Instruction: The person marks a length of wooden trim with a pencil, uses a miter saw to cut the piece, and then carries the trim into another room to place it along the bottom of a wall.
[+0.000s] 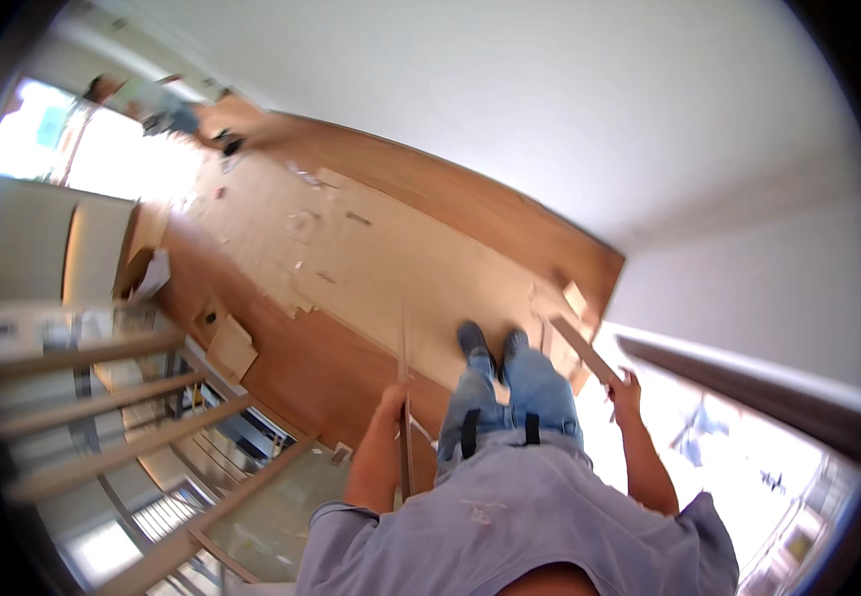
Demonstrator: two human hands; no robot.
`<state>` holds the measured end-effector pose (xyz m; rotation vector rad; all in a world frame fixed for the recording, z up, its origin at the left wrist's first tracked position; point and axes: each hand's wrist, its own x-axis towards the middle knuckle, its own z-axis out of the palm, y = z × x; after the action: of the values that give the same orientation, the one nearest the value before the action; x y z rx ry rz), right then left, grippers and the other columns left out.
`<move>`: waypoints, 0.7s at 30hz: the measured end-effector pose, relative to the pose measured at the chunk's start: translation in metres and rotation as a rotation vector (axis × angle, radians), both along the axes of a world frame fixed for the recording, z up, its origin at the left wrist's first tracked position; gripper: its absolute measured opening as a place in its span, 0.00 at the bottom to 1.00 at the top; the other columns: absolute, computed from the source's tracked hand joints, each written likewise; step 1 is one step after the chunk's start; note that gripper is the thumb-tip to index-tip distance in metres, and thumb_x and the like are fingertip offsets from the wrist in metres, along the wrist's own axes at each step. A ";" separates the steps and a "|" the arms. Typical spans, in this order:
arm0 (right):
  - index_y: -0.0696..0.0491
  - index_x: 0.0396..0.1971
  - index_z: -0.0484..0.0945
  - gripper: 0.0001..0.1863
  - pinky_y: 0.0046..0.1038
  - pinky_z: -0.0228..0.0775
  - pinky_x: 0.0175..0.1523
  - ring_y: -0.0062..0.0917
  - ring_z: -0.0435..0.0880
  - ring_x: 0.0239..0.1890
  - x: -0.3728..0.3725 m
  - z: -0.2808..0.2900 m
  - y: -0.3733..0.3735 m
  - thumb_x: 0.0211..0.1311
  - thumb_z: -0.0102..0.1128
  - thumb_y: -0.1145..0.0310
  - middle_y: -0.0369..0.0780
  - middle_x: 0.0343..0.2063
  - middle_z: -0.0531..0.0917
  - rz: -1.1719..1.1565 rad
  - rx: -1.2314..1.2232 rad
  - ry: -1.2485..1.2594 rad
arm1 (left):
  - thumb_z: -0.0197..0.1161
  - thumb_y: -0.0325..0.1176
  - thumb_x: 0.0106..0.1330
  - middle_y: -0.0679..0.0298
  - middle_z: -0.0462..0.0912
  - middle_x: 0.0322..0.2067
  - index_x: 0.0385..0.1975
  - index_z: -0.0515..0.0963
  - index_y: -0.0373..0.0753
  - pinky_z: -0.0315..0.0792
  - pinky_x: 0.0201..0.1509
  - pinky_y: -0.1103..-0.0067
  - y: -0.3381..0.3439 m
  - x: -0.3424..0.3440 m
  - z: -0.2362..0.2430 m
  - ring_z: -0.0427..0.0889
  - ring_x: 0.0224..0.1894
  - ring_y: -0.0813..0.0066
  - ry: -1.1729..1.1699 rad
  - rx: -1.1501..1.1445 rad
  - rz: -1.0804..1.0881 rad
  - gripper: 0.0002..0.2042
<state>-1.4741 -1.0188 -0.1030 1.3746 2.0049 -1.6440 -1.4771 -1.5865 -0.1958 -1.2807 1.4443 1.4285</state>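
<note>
My left hand (389,405) is closed around a long, narrow brown strip (405,452), which shows nearly edge-on and runs up and down past my left thigh. My right hand (626,392) grips the near end of a flat, brown wooden board (582,348). That board tilts away to the upper left, its far end close to my feet in the picture. Between the two hands are my legs in blue jeans and my dark shoes, standing on the pale floor covering (371,248).
Wood flooring (321,372) borders the covering, with scraps scattered over it. Wooden slats (122,405) stand on the left beside an opened cardboard box (231,348). Another person (162,107) bends near the bright window. A white wall rises right; a dark bar (748,392) runs beside my right hand.
</note>
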 end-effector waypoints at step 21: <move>0.58 0.49 0.80 0.14 0.20 0.65 0.24 0.17 0.76 0.21 0.045 -0.200 0.039 0.66 0.64 0.70 0.38 0.25 0.83 -0.590 -0.255 -0.187 | 0.71 0.50 0.61 0.44 0.82 0.56 0.64 0.69 0.36 0.76 0.60 0.57 0.012 -0.193 0.003 0.81 0.58 0.44 -0.122 -0.605 -1.490 0.35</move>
<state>-1.4296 -0.9802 -0.3030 2.0474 1.2965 -1.8149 -1.6697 -1.5750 -0.1927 -0.2363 2.0413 -0.0881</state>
